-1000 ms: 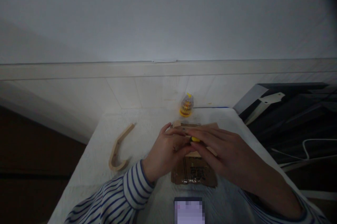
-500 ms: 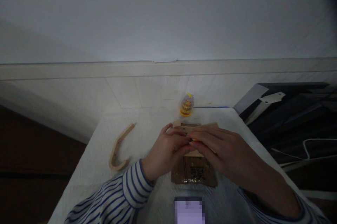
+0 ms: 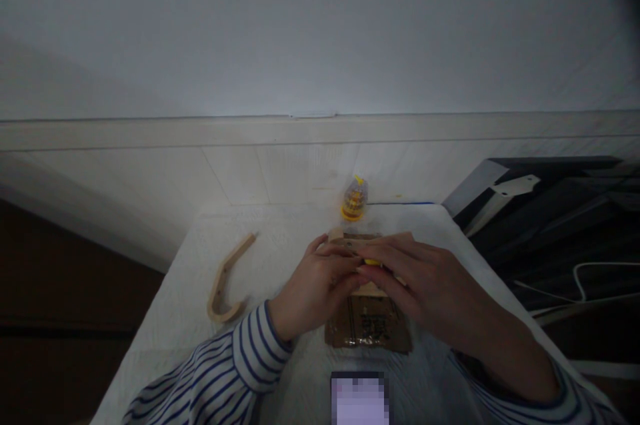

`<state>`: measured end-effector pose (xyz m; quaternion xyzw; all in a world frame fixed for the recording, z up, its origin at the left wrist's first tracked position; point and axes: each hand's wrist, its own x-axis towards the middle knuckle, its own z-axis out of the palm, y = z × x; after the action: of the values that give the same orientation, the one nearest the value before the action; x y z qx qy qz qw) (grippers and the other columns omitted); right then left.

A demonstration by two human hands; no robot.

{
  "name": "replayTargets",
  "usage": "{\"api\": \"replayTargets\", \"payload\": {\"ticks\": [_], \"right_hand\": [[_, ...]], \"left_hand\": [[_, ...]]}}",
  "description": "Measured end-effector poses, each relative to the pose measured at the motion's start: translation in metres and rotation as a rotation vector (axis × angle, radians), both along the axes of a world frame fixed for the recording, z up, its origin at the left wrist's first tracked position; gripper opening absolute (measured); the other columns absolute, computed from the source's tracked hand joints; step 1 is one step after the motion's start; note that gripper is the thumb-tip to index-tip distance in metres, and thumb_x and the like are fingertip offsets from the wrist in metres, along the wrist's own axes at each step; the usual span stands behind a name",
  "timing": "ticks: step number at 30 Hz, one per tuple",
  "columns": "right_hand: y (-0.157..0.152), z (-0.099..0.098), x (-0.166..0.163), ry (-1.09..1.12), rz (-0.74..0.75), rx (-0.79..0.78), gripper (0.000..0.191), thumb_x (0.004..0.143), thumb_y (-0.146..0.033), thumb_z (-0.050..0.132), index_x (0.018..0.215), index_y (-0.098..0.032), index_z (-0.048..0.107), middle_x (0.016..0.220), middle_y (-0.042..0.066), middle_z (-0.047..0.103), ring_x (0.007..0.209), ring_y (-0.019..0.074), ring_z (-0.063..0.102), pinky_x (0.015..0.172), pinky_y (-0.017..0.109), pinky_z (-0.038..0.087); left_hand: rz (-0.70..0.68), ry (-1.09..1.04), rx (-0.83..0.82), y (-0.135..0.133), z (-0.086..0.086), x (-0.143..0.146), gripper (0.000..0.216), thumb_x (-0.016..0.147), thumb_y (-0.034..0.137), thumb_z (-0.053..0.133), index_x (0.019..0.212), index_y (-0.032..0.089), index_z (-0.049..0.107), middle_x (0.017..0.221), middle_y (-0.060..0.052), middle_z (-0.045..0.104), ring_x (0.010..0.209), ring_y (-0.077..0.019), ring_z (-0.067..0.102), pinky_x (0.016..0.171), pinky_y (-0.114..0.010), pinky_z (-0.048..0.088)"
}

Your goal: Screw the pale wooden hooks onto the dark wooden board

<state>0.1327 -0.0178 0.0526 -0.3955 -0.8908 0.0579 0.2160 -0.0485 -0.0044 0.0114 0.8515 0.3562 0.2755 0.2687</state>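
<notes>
My left hand (image 3: 320, 282) is closed around the left part of a light wooden piece (image 3: 370, 290), its thumb and forefinger pinched near the middle. In the closed fingers of my right hand (image 3: 417, 272) is a small yellow screwdriver (image 3: 373, 262), mostly hidden, lying level over the wood. The fingertips of both hands nearly meet there. A block end of the wood (image 3: 336, 234) shows beyond my left fingers, with a dark hole or screw beside it. Beneath lies a flat piece of brown cardboard (image 3: 370, 332) with dark print and shiny tape.
A hook-shaped wooden part (image 3: 220, 285) lies at the left on the white-covered table (image 3: 175, 318). A clear cone-shaped case with a yellow base (image 3: 354, 202) stands at the back by the wall. A phone (image 3: 360, 402) lies at the near edge. Dark panels (image 3: 550, 212) lean at the right.
My right fingers have shifted slightly and more of the yellow screwdriver shows between them. My left hand and the wooden piece have stayed almost still.
</notes>
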Motion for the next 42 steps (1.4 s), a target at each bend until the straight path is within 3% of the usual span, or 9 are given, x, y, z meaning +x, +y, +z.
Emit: {"api": "replayTargets", "payload": {"ticks": [5, 11, 17, 21, 28, 42], "right_hand": [[0.0004, -0.0009, -0.0006, -0.005, -0.004, 0.018, 0.019, 0.091, -0.024, 0.043, 0.102, -0.017, 0.057, 0.103, 0.008, 0.066, 0.091, 0.0212, 0.061, 0.077, 0.039, 0.050], [0.0004, -0.0004, -0.0009, -0.029, -0.011, 0.009, 0.016, 0.090, -0.024, 0.044, 0.095, -0.017, 0.058, 0.104, 0.008, 0.066, 0.091, 0.0221, 0.062, 0.077, 0.040, 0.051], [0.0000, 0.0030, 0.0004, -0.028, 0.010, -0.033, 0.028, 0.090, -0.023, 0.046, 0.116, -0.017, 0.052, 0.118, 0.008, 0.061, 0.107, 0.0195, 0.056, 0.088, 0.038, 0.048], [-0.0014, 0.0035, 0.0009, -0.020, 0.036, -0.033, 0.029, 0.089, -0.018, 0.044, 0.118, -0.017, 0.051, 0.121, 0.008, 0.059, 0.111, 0.0177, 0.053, 0.093, 0.037, 0.045], [0.0003, 0.0009, -0.0004, -0.016, 0.034, 0.036, 0.027, 0.091, -0.017, 0.040, 0.114, -0.017, 0.055, 0.116, 0.009, 0.063, 0.105, 0.0200, 0.058, 0.088, 0.041, 0.049], [0.0011, -0.0002, -0.0026, -0.037, -0.011, 0.026, 0.020, 0.091, -0.020, 0.042, 0.105, -0.018, 0.057, 0.108, 0.009, 0.066, 0.095, 0.0212, 0.062, 0.078, 0.039, 0.052]], "left_hand": [[0.060, -0.018, 0.017, 0.0006, 0.0006, 0.0020, 0.012, 0.085, 0.029, 0.058, 0.093, 0.022, 0.064, 0.098, -0.001, 0.067, 0.102, -0.0178, 0.057, 0.105, -0.047, 0.024], [0.085, -0.010, 0.022, 0.0012, 0.0002, 0.0013, 0.011, 0.083, 0.028, 0.060, 0.089, 0.021, 0.066, 0.096, -0.003, 0.068, 0.101, -0.0188, 0.057, 0.105, -0.049, 0.023], [0.065, -0.014, 0.033, 0.0019, -0.0011, 0.0009, 0.010, 0.085, 0.027, 0.058, 0.089, 0.022, 0.066, 0.096, -0.001, 0.067, 0.102, -0.0181, 0.057, 0.105, -0.050, 0.023], [0.064, 0.001, 0.035, 0.0020, -0.0009, 0.0005, 0.013, 0.086, 0.030, 0.056, 0.086, 0.020, 0.065, 0.095, -0.002, 0.067, 0.102, -0.0181, 0.057, 0.105, -0.049, 0.022], [0.056, 0.013, 0.024, 0.0020, 0.0009, 0.0005, 0.010, 0.086, 0.027, 0.056, 0.087, 0.021, 0.065, 0.095, -0.001, 0.068, 0.101, -0.0172, 0.057, 0.106, -0.049, 0.022], [0.011, 0.028, -0.002, 0.0027, 0.0007, -0.0026, 0.015, 0.089, 0.025, 0.051, 0.093, 0.023, 0.065, 0.101, -0.002, 0.066, 0.105, -0.0166, 0.055, 0.107, -0.047, 0.020]]}}
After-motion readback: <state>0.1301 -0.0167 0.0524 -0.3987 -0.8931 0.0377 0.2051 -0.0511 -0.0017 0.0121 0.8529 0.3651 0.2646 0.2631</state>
